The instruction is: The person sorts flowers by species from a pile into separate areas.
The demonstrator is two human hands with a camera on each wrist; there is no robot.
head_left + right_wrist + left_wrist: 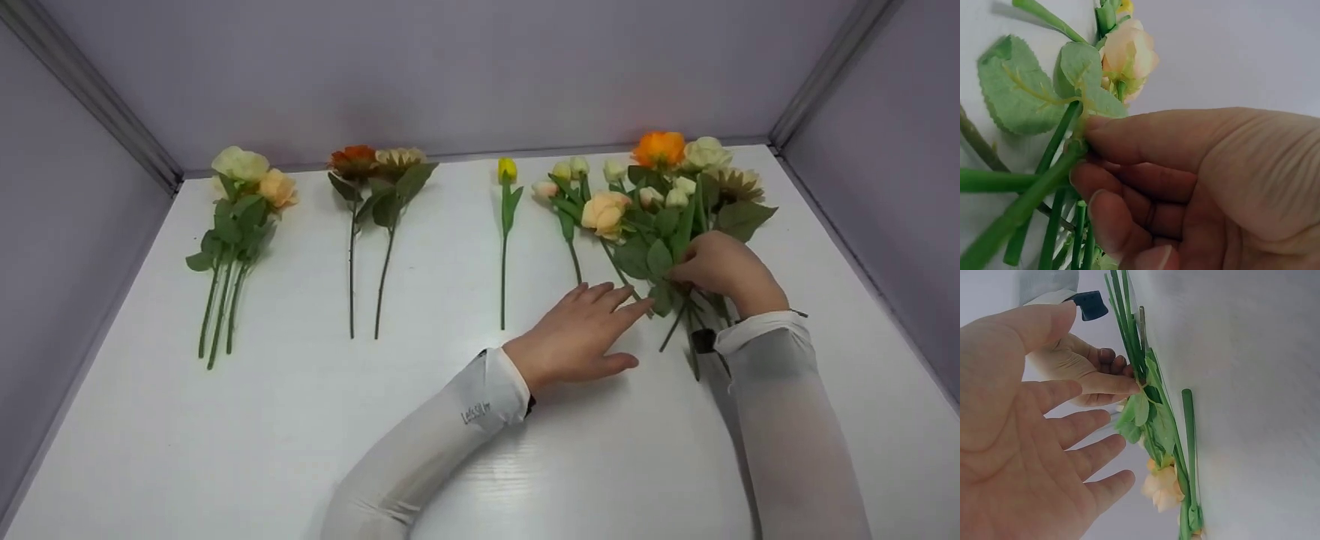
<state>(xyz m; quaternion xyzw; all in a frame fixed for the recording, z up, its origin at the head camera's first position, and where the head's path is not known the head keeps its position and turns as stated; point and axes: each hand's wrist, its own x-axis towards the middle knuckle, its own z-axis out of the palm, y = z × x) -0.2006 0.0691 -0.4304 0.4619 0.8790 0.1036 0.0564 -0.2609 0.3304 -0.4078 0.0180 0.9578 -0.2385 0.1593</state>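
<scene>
My right hand (724,266) pinches a green leafy flower stem (1027,205) between thumb and curled fingers, at a joint where leaves (1022,90) branch off. It is within a bunch at the right, with an orange flower (660,150), a white rose (706,154) and pale tulips (677,196). A peach rose (605,214) lies on the bunch's left side. My left hand (581,330) is spread with straight fingers, palm down, its fingertips close to the lower stems. In the left wrist view its palm holds nothing.
A yellow tulip (507,171) lies alone near the middle. Two brownish flowers (375,166) lie left of it, and a white and peach rose group (240,165) farther left. Grey walls (480,75) enclose the white table (285,420) at the back and sides.
</scene>
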